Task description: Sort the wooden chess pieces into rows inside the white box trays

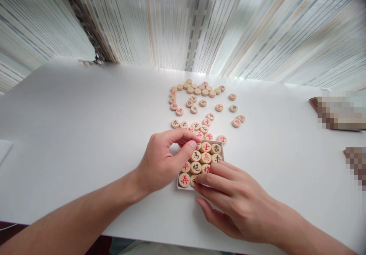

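A small white box holds rows of round wooden Chinese chess pieces with red and black characters. My left hand curves over the box's far left corner, thumb and index finger closed near a partly hidden piece; what they grip, if anything, cannot be made out. My right hand lies over the near right part of the box. Its fingers are stretched out, with the thumb apart below the box edge. One fingertip touches a black-lettered piece in the nearest row, beside a red-lettered piece.
Beyond the box, many loose pieces are scattered over the white table, some with blank sides up. A line of blank-faced pieces lies farthest away. Striped curtains hang behind the table. Blurred-out objects lie at the right.
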The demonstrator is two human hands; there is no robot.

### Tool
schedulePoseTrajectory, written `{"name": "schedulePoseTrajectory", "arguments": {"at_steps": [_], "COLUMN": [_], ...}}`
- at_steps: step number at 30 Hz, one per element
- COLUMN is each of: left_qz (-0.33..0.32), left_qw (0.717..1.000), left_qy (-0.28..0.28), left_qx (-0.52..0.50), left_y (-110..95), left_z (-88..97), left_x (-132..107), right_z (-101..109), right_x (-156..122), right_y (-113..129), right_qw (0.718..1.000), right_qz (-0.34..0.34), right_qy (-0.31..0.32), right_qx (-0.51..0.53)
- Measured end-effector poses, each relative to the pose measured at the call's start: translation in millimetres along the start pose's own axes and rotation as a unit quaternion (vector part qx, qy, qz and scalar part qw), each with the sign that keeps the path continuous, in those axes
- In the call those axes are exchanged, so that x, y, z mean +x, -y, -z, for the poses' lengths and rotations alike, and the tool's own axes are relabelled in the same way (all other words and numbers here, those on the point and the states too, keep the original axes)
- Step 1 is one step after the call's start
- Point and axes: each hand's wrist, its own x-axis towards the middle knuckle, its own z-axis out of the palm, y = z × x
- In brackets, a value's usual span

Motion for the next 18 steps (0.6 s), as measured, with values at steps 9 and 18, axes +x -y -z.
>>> {"name": "schedulePoseTrajectory", "arguments": {"at_steps": [9,18], "left_qz": [0.003,0.001], "left_qw": [1.000,1.000], "left_qy": [0.004,0.007], "left_qx": [-0.001,0.006], "left_y": [-1.4,-0.9], "left_z": [0.8,0.8], "left_x": [-0.1,-0.3], "right_z": [2.9,5.9], "right_x": [0.4,-1.0], "right_y": [-4.6,-7.5], "right_qw": [1.000,0.999], "right_qz": [0.001,-0.002], "right_qy": [0.020,0.024], "right_qx": [0.013,0.025]}}
